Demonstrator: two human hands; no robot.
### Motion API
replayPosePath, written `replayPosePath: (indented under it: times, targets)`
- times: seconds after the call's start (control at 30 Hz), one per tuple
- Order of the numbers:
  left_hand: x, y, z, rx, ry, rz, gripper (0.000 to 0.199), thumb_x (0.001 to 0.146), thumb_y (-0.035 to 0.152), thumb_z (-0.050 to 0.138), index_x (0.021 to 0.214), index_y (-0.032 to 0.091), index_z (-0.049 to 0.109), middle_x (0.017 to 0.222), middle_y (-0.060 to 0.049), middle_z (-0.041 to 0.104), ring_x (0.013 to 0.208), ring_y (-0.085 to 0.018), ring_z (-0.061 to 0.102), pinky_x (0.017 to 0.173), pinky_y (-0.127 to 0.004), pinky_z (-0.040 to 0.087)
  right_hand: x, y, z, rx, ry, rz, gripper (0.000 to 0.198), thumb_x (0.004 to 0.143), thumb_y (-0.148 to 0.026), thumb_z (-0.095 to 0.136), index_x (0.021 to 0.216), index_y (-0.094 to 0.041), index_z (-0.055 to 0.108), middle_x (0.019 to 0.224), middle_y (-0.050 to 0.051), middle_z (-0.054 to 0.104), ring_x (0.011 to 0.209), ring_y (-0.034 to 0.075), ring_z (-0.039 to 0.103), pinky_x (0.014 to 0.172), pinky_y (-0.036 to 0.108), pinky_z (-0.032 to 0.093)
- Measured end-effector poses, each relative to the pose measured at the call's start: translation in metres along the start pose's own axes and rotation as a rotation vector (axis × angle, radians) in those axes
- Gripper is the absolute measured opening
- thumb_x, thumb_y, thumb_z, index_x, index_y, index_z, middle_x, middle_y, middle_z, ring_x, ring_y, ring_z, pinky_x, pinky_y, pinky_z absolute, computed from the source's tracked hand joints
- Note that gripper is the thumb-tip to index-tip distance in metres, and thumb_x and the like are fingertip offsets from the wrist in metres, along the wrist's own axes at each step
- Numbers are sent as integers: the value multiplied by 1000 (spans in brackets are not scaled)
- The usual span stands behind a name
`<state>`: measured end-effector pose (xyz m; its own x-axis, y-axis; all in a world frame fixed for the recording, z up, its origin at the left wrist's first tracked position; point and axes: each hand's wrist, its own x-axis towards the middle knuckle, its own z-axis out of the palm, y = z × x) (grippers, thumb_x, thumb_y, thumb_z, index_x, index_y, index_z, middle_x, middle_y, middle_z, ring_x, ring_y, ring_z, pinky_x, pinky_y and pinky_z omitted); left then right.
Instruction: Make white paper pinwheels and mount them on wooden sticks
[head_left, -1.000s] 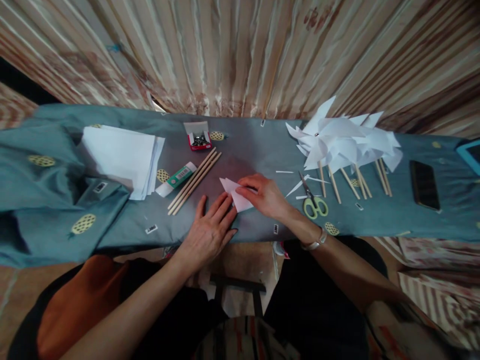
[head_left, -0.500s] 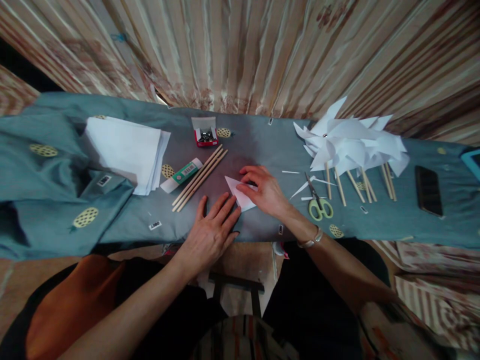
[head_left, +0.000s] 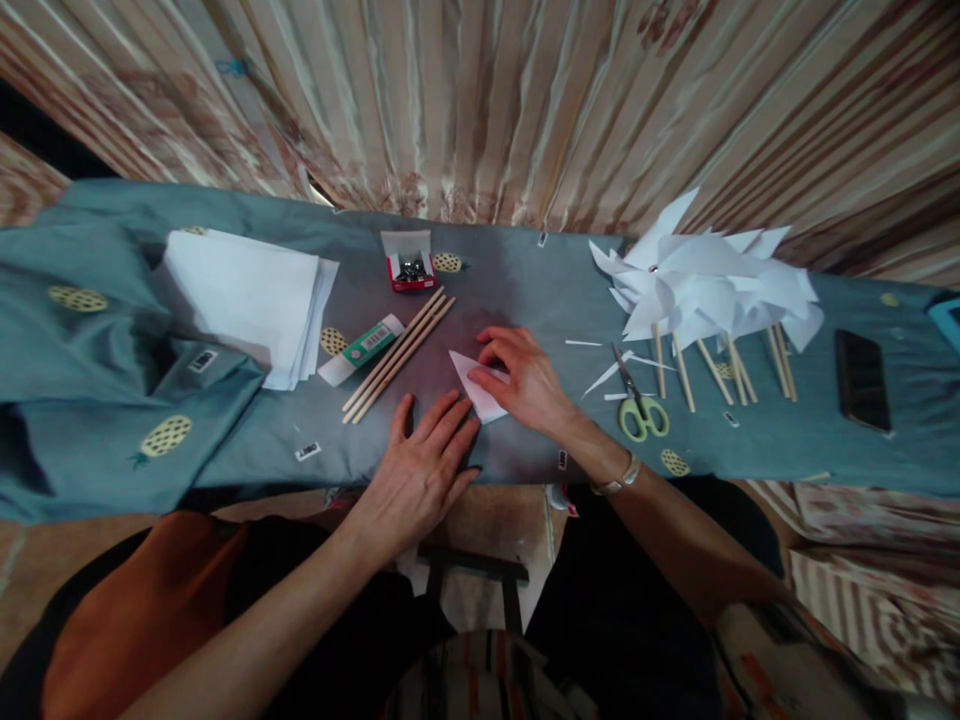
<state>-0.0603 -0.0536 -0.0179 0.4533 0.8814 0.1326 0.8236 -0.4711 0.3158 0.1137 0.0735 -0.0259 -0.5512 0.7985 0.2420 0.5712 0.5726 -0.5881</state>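
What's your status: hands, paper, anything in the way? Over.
Left hand flat, fingers at edge of folded white paper. Right hand curled over it. Wooden sticks left, green-handled scissors right, neither touching the paper.

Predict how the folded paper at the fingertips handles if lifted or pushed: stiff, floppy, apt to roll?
The folded paper is likely very light, being small and thin. It should hold its shape better than a loose sheet, since it appears folded into a triangle. Lying flat on the tablecloth, it would probably slide rather than roll.
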Motion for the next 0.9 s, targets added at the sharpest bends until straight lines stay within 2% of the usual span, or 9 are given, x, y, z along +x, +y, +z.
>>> replayPosePath:
  times: [0.2,0.5,0.9]
  targets:
    - [3,0,5,5,14,23,58,99,36,46,148,8,35,153,-22,43,144,-33,37,117,-60,23,1,1,1,-22,22,-39,10,86,-28,69,84,-20,63,114,10,68,107,26,59,96,46,48]
    - [6,-2,3,5,6,56,53,99,37,45,142,6,42,147,-21,51,141,-33,41,115,-60,28,4,1,-1,-51,-15,-53,11,83,-25,72,84,-19,62,113,11,68,105,27,60,96,47,49]
    - [9,-4,1,-21,-3,36,50,98,35,50,139,7,47,145,-19,54,141,-33,41,115,-61,28,3,-1,3,-77,10,-40,8,88,-27,66,86,-20,63,112,10,68,105,26,59,97,46,48]
